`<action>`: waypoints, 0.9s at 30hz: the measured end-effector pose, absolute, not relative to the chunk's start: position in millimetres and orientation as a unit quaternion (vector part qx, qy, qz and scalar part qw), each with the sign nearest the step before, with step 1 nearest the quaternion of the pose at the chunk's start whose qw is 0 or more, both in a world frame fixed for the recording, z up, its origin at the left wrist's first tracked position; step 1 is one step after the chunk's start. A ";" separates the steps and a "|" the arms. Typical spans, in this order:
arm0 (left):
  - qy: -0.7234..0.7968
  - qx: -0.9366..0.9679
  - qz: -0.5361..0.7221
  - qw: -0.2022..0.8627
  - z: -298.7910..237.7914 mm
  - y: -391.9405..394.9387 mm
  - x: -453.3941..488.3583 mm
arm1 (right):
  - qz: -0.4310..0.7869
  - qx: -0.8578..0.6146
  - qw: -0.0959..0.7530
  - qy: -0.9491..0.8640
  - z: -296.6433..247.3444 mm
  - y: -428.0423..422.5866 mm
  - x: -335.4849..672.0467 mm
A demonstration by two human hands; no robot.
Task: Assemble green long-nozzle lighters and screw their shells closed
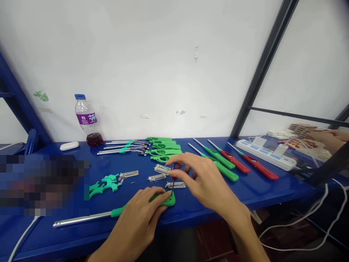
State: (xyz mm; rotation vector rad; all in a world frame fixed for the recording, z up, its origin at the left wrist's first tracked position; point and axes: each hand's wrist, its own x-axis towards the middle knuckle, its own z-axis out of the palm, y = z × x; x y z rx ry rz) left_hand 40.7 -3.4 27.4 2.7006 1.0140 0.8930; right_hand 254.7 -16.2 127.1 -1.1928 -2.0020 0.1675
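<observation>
On the blue table lies a long-necked green lighter (117, 211), its metal tube pointing left. My left hand (140, 214) is closed over its green handle and presses it down. In my right hand (203, 178) a small screwdriver (176, 166) with a dark red handle stands nearly upright, pinched by the fingers. Its shaft meets the handle's right end; the exact contact at the tip is too small to make out. Just behind are several clear fuel tanks (157, 177). Green trigger pieces (111, 183) lie to the left, beside another clear tank (129, 174).
Behind are green handle shells (165, 146) and metal tubes with wires (114, 150). Green and red lighters (260, 167) lie right, near a white power strip (265, 154). A bottle (88, 122) and white case (69, 146) stand back left. Another person's hand (324, 140) shows far right.
</observation>
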 end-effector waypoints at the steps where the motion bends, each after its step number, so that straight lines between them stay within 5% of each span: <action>1: 0.335 0.893 0.293 0.062 27.5 -3.5 40.7 | 0.053 -0.474 0.385 -0.790 127.1 -15.7 254.4; 13: 0.336 0.893 0.291 0.067 26.6 -4.0 40.3 | 0.148 -0.434 0.383 -0.802 129.8 -23.0 260.8; 27: 0.336 0.893 0.292 0.062 25.9 -3.8 40.5 | 0.072 -0.478 0.365 -0.796 130.8 -19.4 255.5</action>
